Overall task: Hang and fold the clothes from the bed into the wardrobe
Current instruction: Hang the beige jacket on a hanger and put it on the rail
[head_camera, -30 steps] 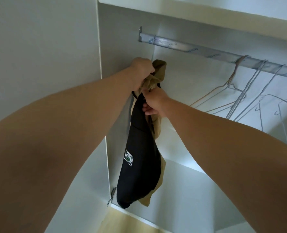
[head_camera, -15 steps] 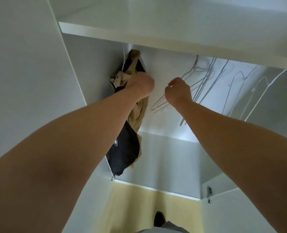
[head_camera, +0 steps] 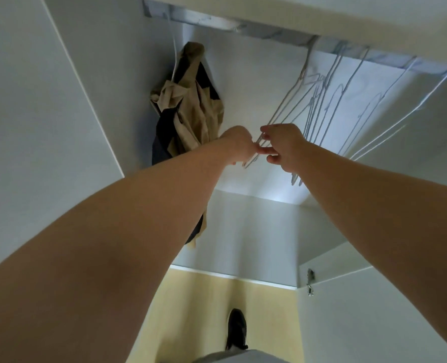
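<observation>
1. Dim overall, with a cool grey cast inside the wardrobe (head_camera: 243, 231).
2. Brightest spot is a soft glow low on the back panel (head_camera: 264, 187); no hard glare.
3. The left forearm (head_camera: 112, 258), close to the lens, is dark and soft.
4. The rail (head_camera: 217, 22) and wire hangers (head_camera: 322, 106) are smeared by motion blur.
5. Wide-angle stretch: straight wardrobe edges splay toward the corners.
6. The floor (head_camera: 204, 310) is pale yellow and evenly lit, with no crisp shadows.

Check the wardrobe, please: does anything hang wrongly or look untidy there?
Yes. The tan and black clothes at the left end of the rail hang bunched and crumpled, not spread out. The empty wire hangers further right show nothing odd; the left hand and right hand meet at their lower ends.
</observation>
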`<control>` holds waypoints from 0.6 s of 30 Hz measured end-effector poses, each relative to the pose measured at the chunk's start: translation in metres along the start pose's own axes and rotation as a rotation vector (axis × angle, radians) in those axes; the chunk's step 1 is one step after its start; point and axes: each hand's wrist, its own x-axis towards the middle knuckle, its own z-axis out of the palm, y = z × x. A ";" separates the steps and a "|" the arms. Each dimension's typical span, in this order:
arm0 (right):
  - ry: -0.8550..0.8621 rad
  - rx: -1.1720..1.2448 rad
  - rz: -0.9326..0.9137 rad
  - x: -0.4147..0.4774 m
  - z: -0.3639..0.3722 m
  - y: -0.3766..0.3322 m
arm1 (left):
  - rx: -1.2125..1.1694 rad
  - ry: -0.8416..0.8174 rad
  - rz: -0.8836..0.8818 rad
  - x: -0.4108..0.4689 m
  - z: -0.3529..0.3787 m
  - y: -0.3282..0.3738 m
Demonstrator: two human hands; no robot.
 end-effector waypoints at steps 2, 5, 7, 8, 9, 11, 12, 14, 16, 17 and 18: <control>0.010 0.008 0.002 0.003 -0.002 0.003 | -0.125 -0.017 -0.036 0.003 0.005 -0.003; 0.059 0.000 -0.009 0.007 -0.008 0.006 | -0.151 -0.034 -0.025 0.011 0.014 -0.008; 0.082 -0.017 -0.016 0.008 -0.011 0.008 | -0.161 -0.053 -0.019 0.015 0.017 -0.012; 0.094 -0.039 -0.025 0.009 -0.012 0.008 | -0.166 -0.070 -0.011 0.016 0.016 -0.012; 0.108 -0.069 -0.037 0.009 -0.014 0.009 | -0.172 -0.076 -0.007 0.017 0.015 -0.013; 0.151 -0.119 -0.062 0.008 -0.016 0.010 | -0.193 -0.092 -0.019 0.016 0.011 -0.013; 0.177 -0.138 -0.071 0.008 -0.017 0.011 | -0.218 -0.097 -0.035 0.017 0.010 -0.014; 0.234 -0.184 -0.077 0.007 -0.020 0.014 | -0.270 -0.097 -0.082 0.016 0.008 -0.014; 0.277 -0.268 -0.088 0.005 -0.023 0.014 | -0.270 -0.070 -0.077 0.014 0.006 -0.013; 0.295 -0.316 -0.094 0.005 -0.025 0.014 | -0.250 -0.039 -0.059 0.013 0.005 -0.013; 0.304 -0.354 -0.097 0.005 -0.026 0.014 | -0.234 -0.012 -0.039 0.010 0.003 -0.013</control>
